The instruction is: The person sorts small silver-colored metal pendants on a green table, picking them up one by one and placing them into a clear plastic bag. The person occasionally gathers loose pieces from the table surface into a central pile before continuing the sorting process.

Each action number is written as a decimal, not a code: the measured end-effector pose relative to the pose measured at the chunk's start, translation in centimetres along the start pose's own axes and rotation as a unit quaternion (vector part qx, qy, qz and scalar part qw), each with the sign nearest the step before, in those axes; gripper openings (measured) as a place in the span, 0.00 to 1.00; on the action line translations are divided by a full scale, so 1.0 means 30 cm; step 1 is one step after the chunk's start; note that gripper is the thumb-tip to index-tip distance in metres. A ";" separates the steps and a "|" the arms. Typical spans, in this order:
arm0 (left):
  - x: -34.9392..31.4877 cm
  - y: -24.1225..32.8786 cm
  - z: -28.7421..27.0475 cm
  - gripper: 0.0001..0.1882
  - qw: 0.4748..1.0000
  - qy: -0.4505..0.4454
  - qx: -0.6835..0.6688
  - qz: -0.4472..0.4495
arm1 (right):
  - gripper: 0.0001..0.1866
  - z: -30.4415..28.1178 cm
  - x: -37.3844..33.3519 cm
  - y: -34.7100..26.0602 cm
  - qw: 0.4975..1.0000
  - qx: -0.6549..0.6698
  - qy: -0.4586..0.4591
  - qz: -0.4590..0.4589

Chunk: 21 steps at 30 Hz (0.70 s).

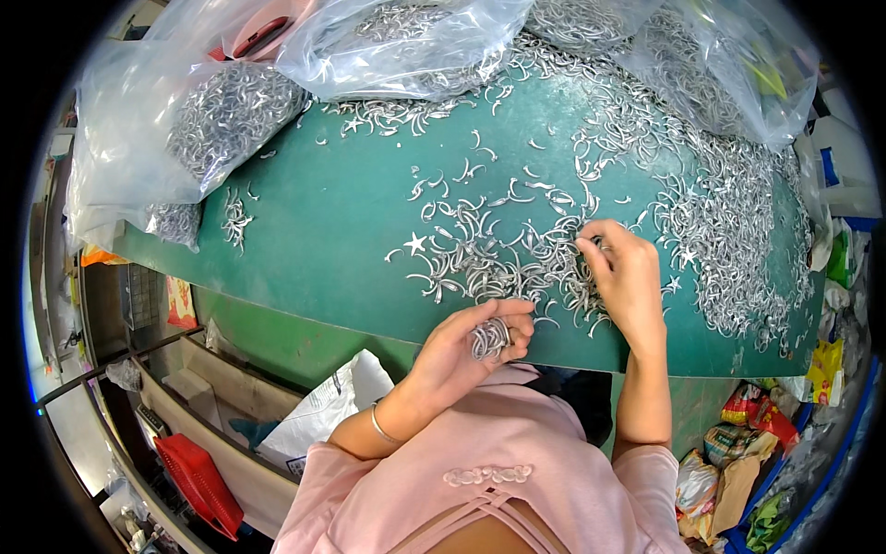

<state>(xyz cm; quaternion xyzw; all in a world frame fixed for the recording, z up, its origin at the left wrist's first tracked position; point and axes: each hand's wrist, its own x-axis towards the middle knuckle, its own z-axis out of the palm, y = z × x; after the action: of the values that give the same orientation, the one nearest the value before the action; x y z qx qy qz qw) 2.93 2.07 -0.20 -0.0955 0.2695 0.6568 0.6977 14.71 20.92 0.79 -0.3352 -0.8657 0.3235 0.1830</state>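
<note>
My left hand (pixel 473 343) is at the table's near edge, palm up, its fingers curled round a small bunch of curved silver metal pieces (pixel 489 340). Over the loose pile of the same crescent-shaped pieces (pixel 498 263) in the middle of the table, my right hand (pixel 623 268) reaches down with thumb and forefinger bent together. Whatever lies between those fingertips is too small to make out. A few star-shaped silver pieces (pixel 414 243) lie among the curved ones.
The green table (pixel 323 222) carries a larger heap of curved pieces (pixel 738 249) at the right. Clear plastic bags of pieces (pixel 235 115) stand along the far side and far left. Below the left edge are an open drawer (pixel 249 415) and a red basket (pixel 198 485); packets (pixel 724 443) lie lower right.
</note>
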 end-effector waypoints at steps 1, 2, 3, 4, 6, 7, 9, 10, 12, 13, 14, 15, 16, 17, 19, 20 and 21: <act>0.003 -0.002 0.000 0.22 1.000 0.005 0.003 -0.001 | 0.04 -0.011 -0.007 -0.010 0.996 0.072 -0.033 0.040; 0.003 -0.003 0.000 0.22 1.000 0.013 0.004 -0.001 | 0.04 -0.029 -0.019 -0.031 0.984 0.145 -0.068 0.080; 0.003 -0.002 0.020 0.22 0.999 0.036 -0.008 0.006 | 0.04 -0.046 -0.035 -0.050 0.964 0.216 -0.103 0.119; 0.003 0.004 0.065 0.22 0.998 0.057 -0.020 0.011 | 0.05 -0.047 -0.057 -0.076 0.949 0.269 -0.129 0.104; 0.006 0.009 0.109 0.22 0.996 0.086 -0.024 0.015 | 0.05 -0.062 -0.067 -0.090 0.951 0.246 -0.174 0.068; 0.007 0.008 0.116 0.21 0.995 0.095 -0.018 0.016 | 0.05 -0.063 -0.068 -0.092 0.951 0.235 -0.197 0.049; 0.007 0.000 0.086 0.19 0.998 0.061 -0.018 0.009 | 0.05 -0.040 -0.059 -0.107 0.975 0.142 -0.098 0.137; 0.005 -0.012 0.028 0.17 0.999 0.019 -0.026 0.003 | 0.06 -0.031 -0.042 -0.107 0.986 0.064 -0.073 0.136; 0.007 -0.016 0.005 0.15 1.000 -0.018 -0.023 -0.011 | 0.10 0.008 -0.028 -0.097 0.994 -0.079 -0.012 0.081; 0.008 -0.011 0.019 0.15 1.000 -0.011 -0.015 -0.016 | 0.10 0.041 -0.029 -0.080 0.994 -0.089 0.004 0.061; 0.008 -0.005 0.029 0.15 1.000 -0.002 -0.006 -0.020 | 0.10 0.074 -0.027 -0.063 0.994 -0.097 0.019 0.039; 0.009 -0.004 0.025 0.15 1.000 -0.016 -0.011 -0.022 | 0.10 0.090 -0.026 -0.056 0.994 -0.106 0.035 0.018; 0.005 -0.006 0.010 0.16 0.999 -0.029 -0.019 -0.020 | 0.08 0.085 -0.024 -0.071 0.993 -0.109 0.023 0.037; 0.001 -0.006 0.001 0.16 0.999 -0.041 -0.026 -0.019 | 0.07 0.073 -0.021 -0.077 0.994 -0.094 0.020 0.055; -0.004 0.001 0.004 0.16 0.999 -0.031 -0.033 -0.015 | 0.06 0.036 -0.016 -0.071 0.994 -0.065 0.014 0.091; -0.005 0.003 0.006 0.16 0.999 -0.027 -0.037 -0.015 | 0.05 0.019 -0.017 -0.061 0.994 -0.021 0.005 0.109; -0.005 0.002 0.003 0.16 0.999 -0.027 -0.037 -0.013 | 0.05 0.020 -0.020 -0.054 0.988 0.095 0.014 0.122</act>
<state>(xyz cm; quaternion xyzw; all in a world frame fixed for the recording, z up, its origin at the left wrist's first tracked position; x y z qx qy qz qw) 2.91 2.00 -0.04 -0.1070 0.2252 0.6593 0.7093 14.07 19.32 1.41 -0.4241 -0.7809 0.4197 0.1848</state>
